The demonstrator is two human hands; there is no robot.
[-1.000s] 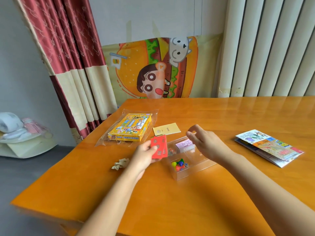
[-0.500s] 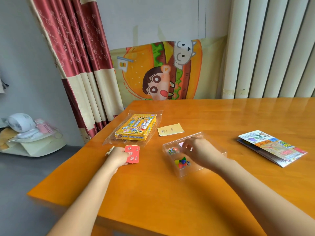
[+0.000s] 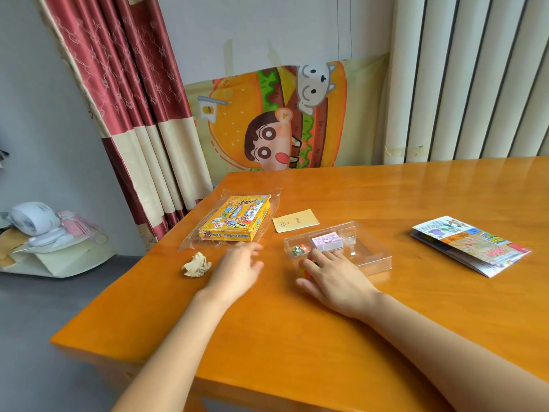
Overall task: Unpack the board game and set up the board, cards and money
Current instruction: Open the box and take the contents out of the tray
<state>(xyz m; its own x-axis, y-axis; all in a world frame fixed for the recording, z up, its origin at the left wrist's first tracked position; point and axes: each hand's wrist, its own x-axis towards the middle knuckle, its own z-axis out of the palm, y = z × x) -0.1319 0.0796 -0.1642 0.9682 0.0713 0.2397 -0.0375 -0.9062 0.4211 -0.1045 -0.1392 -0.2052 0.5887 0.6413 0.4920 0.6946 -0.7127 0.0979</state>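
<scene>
Tray unpacking in hand: right hand (image 3: 335,281) over tray (image 3: 368,254), fingers together, grip not discernible; left hand (image 3: 237,269) loosely spread, empty; next, lift out pink stack (image 3: 326,242)

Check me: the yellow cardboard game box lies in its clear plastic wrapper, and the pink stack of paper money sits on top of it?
Not quite. The head view shows the pink stack of paper money inside the clear plastic tray, not on the yellow cardboard game box, which does lie in its clear plastic wrapper.
</scene>
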